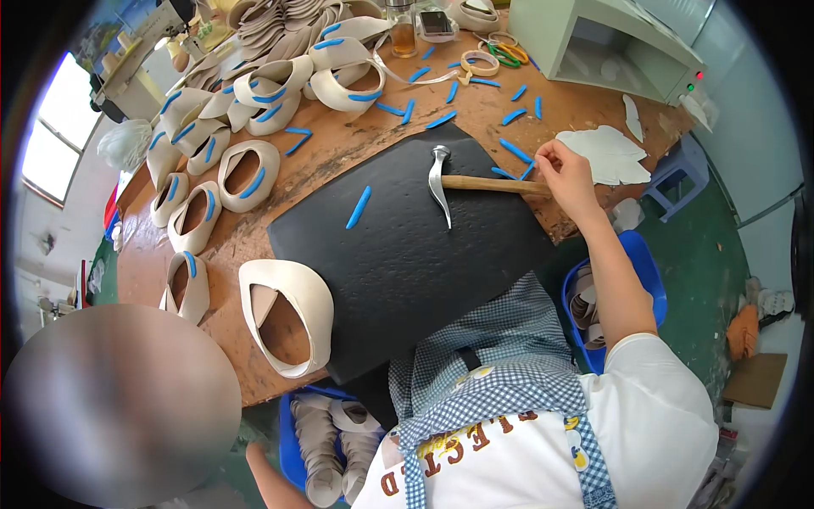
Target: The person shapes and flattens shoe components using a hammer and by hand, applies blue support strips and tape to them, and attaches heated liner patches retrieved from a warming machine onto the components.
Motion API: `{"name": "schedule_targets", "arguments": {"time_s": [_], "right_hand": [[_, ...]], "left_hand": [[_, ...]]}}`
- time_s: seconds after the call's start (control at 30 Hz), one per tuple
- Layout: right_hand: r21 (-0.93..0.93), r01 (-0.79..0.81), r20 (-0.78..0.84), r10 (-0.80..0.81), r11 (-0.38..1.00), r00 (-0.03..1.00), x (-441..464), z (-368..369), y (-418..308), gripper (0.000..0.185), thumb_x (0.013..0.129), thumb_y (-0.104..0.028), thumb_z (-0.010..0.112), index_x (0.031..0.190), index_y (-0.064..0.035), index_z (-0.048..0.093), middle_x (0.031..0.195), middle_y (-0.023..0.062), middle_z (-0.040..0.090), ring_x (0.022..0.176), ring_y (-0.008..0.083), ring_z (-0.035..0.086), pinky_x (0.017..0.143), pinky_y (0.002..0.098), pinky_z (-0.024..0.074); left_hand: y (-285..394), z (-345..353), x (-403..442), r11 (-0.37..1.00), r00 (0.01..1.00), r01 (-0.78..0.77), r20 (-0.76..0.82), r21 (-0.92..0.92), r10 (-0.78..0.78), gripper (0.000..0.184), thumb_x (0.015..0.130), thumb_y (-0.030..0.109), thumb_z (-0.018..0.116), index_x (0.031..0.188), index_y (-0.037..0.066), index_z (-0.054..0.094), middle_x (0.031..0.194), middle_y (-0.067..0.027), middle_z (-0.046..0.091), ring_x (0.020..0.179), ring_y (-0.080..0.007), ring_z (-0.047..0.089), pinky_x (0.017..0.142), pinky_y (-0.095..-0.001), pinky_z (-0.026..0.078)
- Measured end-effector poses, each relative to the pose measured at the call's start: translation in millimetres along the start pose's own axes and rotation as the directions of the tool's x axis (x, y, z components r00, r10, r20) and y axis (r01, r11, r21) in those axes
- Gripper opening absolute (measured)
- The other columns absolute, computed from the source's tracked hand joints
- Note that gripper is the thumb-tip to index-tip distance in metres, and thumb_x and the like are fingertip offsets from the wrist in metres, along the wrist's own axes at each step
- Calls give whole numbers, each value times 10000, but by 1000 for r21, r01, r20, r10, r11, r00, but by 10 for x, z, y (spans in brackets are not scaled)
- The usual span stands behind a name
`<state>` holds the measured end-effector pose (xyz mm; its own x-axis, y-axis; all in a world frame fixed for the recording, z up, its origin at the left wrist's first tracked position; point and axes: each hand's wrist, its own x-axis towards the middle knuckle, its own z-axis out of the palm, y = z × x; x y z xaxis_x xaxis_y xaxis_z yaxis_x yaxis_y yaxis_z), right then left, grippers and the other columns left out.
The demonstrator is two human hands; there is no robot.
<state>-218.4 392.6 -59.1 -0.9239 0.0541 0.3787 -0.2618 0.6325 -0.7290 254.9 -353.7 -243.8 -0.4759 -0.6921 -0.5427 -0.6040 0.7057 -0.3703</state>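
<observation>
My right hand (566, 176) is over the right edge of the black mat (381, 280), thumb and fingers pinched on the end of a small blue strip (527, 171). Just below it, the wooden handle of a claw hammer (483, 183) points toward my wrist; the hammer lies on the mat. Another blue strip (359, 208) rests left of the hammer. A cream shoe upper (318, 310) lies across the mat's left edge. Part of a bare arm (273, 479) shows at the bottom left, but my left hand cannot be seen; a blurred disc covers that area.
Shoe uppers with blue strips (248, 174) crowd the table's left and back. Loose blue strips, tape rolls (481, 64), scissors (509, 53) and a drink jar (403, 34) lie beyond the mat. White sheets (602, 153) sit right, under a metal box (585, 38). Blue bins (649, 271) flank my lap.
</observation>
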Motion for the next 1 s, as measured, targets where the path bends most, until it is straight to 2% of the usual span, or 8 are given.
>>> {"name": "schedule_targets", "arguments": {"time_s": [0.23,0.4,0.5,0.63,0.7,0.77,0.87,1.0], "right_hand": [[-274,139,41,-132,952,990,310,78,182,136,874,-163,667,899,-30,661,861,112,681,827,313,655,720,422,511],[-411,202,201,-128,889,971,407,209,299,196,848,-229,708,883,-39,672,906,136,627,947,352,587,830,456,477],[-465,222,245,-117,857,962,422,223,374,204,860,-220,702,928,-30,673,913,140,618,911,336,595,807,433,478],[-362,283,230,-209,888,951,458,294,492,209,860,-184,687,950,1,652,954,185,617,943,381,580,840,448,466],[-308,314,260,-238,898,936,484,310,552,203,915,-187,652,999,-2,657,965,167,627,936,325,601,849,409,468],[-269,301,300,-217,915,929,589,288,786,246,937,-206,654,1053,11,658,991,156,638,975,287,621,887,376,474],[-213,284,272,-222,935,936,602,182,946,264,1001,-218,594,1122,12,642,1037,136,650,980,265,634,896,355,486],[-331,299,246,-224,895,943,678,26,794,275,1011,-232,588,1152,-3,645,1082,104,670,983,219,642,884,334,494]], "left_hand": [[-146,235,-367,993,993,-120,-1,13,120,381,905,300,537,1113,29,705,1111,-228,695,1053,-409,646,931,-500,500],[59,994,-539,749,893,-236,-443,-618,-84,373,930,268,488,1111,9,686,1248,-248,625,1264,-438,515,1057,-630,354],[635,648,-1125,925,869,-120,-488,-360,-77,332,920,241,555,1169,61,681,1399,-224,539,1404,-430,361,1172,-521,277],[1311,251,-1461,917,904,197,-297,-346,-307,1072,639,376,879,1497,9,352,1481,-227,449,1419,-431,323,1184,-451,284],[1546,129,-1510,816,894,300,-152,-494,-421,788,870,218,667,1524,-6,289,1508,-239,409,1419,-373,362,1171,-441,300],[1673,1061,-1166,719,769,33,-442,-694,-462,693,877,69,530,1511,-59,281,1489,-279,405,1363,-420,411,1168,-446,311],[2247,1045,-1484,324,880,128,-43,-937,-472,782,802,122,692,1464,-78,329,1369,-285,508,1236,-425,518,1070,-441,410],[2715,2087,-1665,619,896,203,399,-759,197,525,812,179,732,1300,72,570,1060,-201,699,933,-401,681,831,-466,551]]}}
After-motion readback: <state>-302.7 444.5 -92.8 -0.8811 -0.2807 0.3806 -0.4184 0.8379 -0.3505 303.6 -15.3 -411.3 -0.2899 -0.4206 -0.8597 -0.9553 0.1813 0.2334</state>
